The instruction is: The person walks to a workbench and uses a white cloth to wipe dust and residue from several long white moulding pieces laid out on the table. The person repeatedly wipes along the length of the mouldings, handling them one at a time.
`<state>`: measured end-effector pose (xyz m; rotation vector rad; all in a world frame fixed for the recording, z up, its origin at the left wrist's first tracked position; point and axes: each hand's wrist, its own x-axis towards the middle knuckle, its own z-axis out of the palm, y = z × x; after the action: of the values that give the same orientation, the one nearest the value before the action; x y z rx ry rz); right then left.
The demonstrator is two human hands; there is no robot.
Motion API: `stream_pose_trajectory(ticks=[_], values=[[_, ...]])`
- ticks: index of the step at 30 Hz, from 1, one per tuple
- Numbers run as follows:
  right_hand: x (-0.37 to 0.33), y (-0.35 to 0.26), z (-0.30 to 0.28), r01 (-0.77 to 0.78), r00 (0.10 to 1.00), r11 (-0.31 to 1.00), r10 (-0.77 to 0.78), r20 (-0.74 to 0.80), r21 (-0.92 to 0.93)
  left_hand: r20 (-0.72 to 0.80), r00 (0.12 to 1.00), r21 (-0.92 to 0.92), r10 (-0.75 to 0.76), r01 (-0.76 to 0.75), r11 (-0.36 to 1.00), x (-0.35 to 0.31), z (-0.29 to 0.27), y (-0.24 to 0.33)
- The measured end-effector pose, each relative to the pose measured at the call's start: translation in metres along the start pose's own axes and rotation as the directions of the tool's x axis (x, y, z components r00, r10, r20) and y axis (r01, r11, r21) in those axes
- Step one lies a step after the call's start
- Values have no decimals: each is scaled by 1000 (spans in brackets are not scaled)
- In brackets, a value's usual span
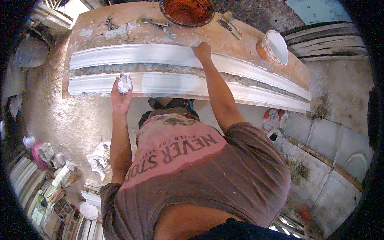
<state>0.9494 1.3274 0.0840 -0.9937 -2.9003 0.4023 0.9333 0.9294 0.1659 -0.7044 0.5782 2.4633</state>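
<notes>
Two long white plaster mouldings lie side by side across a brown board [244,30], a rough grey strip between them. My left hand [121,101] is palm up over the near moulding [168,83], its fingers curled round a white lump of wet-looking plaster [125,83]. My right arm reaches across both strips. At the far edge of the far moulding [132,56], my right hand [203,53] is closed with the knuckles up. Whatever it might hold is hidden beneath the fingers.
Beyond the far moulding sit a basin [188,14] with orange-brown insides, hand tools [231,27], a brush [152,22] and plaster scraps [122,30]. A white-and-orange bucket [274,48] stands at the board's right. White strips [26,176] and clutter lie on the floor lower left.
</notes>
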Motion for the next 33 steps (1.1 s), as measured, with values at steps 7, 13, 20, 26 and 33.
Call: stream_pose_trajectory(ticks=[7, 13, 20, 26, 33], values=[[-24, -53, -52, -400, 914, 426, 121, 387, 812, 70, 997, 97, -13, 6, 995, 13, 5, -7], [-75, -87, -45, 259, 937, 763, -348, 39, 592, 5, 942, 189, -335, 328, 926, 38, 71, -66], [-123, -24, -93, 634, 773, 731, -611, -169, 252, 192, 974, 704, -119, -52, 709, 80, 83, -148], [-46, 235, -49, 409, 879, 912, -400, -259, -21, 92, 983, 233, -157, 132, 963, 88, 137, -172], [19, 441, -92, -312, 907, 940, 252, -337, -139, 353, 908, 78, -226, 213, 974, 39, 160, -174]])
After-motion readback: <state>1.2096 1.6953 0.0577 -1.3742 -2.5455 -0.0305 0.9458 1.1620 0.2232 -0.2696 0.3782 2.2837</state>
